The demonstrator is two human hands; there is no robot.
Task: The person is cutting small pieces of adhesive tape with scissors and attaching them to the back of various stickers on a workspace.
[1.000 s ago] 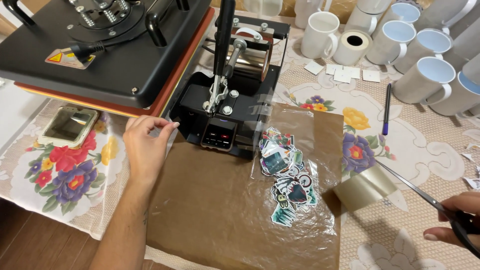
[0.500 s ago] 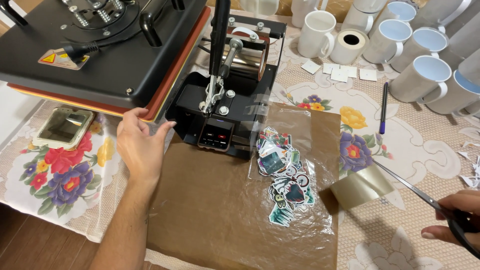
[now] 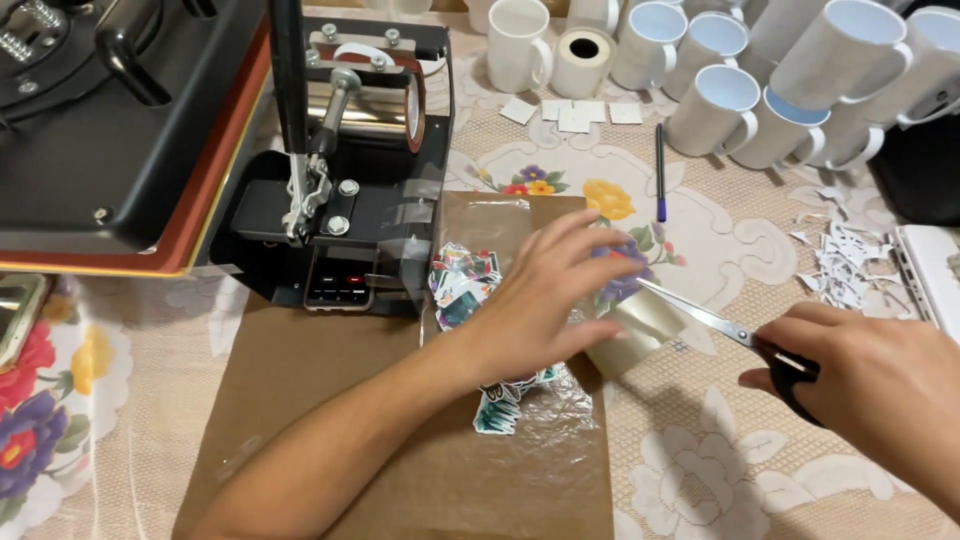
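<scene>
Left hand [image 3: 545,305]: we see its fingers [image 3: 575,250] spread open, palm down over a pile of cut printed stickers [image 3: 462,285] on a brown sheet [image 3: 300,400] covering the counter [image 3: 720,470]; fingertips just beside a loose strip of tan tape [image 3: 640,325].

Right hand [image 3: 880,385]: fingers closed around the black handles of scissors [image 3: 725,325], blade tip touching the tape.

Beyond the left fingers: a black mug press [image 3: 350,180]. Beyond the right fingers, well apart: white mugs [image 3: 720,105], a purple pen [image 3: 660,170], paper scraps [image 3: 845,255].
</scene>
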